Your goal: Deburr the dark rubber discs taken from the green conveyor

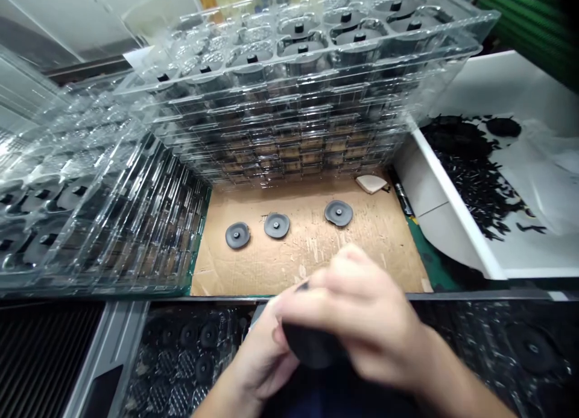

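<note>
Both hands meet low in the middle of the head view, around a black round disc [312, 345]. My left hand [266, 351] is closed on the disc's left edge. My right hand [362, 309] comes over it from the right, fingers curled against it and slightly blurred. A small dark tip [303, 286] shows between the fingers; what it belongs to is hidden. On the cardboard beyond lie three dark grey discs with small centre hubs: a left disc [237, 234], a middle disc [276, 225] and a right disc [338, 213].
Tall stacks of clear plastic trays, a back stack [289, 104] and a left stack [149, 207], border the cardboard sheet [217, 273]. A white bin [456, 216] at right contains small black parts [470, 177]. A marker [401, 195] lies beside it. More trays [181, 357] sit below the table edge.
</note>
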`<action>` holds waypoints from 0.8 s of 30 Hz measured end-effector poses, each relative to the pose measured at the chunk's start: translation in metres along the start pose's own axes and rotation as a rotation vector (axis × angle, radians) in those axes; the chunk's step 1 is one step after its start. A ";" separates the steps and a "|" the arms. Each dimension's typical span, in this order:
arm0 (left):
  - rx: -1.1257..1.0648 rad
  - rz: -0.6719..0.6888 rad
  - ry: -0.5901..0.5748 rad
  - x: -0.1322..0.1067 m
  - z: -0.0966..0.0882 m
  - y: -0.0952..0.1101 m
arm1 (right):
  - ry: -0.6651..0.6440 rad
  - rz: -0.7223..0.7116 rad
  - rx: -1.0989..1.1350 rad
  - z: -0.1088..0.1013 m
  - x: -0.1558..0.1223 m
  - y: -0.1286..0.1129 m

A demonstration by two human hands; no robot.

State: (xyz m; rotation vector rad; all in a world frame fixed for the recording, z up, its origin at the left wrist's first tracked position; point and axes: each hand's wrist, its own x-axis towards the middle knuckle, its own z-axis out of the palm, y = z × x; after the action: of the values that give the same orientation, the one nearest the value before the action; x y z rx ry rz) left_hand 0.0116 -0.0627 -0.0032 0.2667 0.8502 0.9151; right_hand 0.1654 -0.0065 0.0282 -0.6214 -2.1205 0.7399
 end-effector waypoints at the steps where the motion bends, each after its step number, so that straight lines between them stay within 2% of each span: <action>1: -0.034 0.033 0.006 -0.001 -0.002 0.000 | 0.017 0.112 0.021 0.000 -0.004 0.009; 3: -0.121 0.088 0.001 -0.003 -0.006 0.000 | 0.045 0.343 0.002 0.006 -0.018 0.030; 5: -0.181 0.118 -0.001 -0.005 -0.010 0.001 | 0.025 0.474 -0.048 0.020 -0.037 0.048; 8: -0.206 0.133 0.021 -0.007 -0.015 0.004 | -0.005 0.492 -0.064 0.050 -0.065 0.065; 10: -0.217 0.128 0.020 -0.007 -0.017 0.006 | 0.016 0.520 -0.073 0.061 -0.072 0.065; 12: -0.206 0.118 0.008 -0.007 -0.018 0.007 | 0.060 0.567 -0.087 0.057 -0.066 0.054; 14: -0.191 0.114 0.016 -0.007 -0.017 0.007 | 0.139 0.585 -0.092 0.045 -0.048 0.033; 15: -0.184 0.118 0.030 -0.008 -0.017 0.006 | 0.168 0.562 -0.088 0.038 -0.037 0.020; 16: -0.177 0.128 0.045 -0.008 -0.017 0.005 | 0.223 0.486 -0.071 0.033 -0.026 0.007; 17: -0.169 0.141 0.057 -0.008 -0.017 0.004 | 0.221 0.380 -0.048 0.030 -0.016 -0.006; 19: -0.154 0.167 0.064 -0.010 -0.019 0.004 | 0.156 0.209 -0.020 0.030 -0.001 -0.026; 20: -0.152 0.182 0.064 -0.010 -0.021 0.005 | 0.084 0.185 0.005 0.031 0.003 -0.032; 22: -0.161 0.208 0.077 -0.012 -0.023 0.007 | -0.054 0.235 0.063 0.036 0.010 -0.038; 24: -0.151 0.214 0.105 -0.014 -0.022 0.010 | -0.093 0.258 0.059 0.040 0.015 -0.037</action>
State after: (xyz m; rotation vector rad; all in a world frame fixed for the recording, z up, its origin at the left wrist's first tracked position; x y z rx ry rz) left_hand -0.0153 -0.0703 -0.0048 0.1813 0.8548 1.1960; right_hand 0.1177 -0.0350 0.0406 -0.8538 -2.1167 0.9861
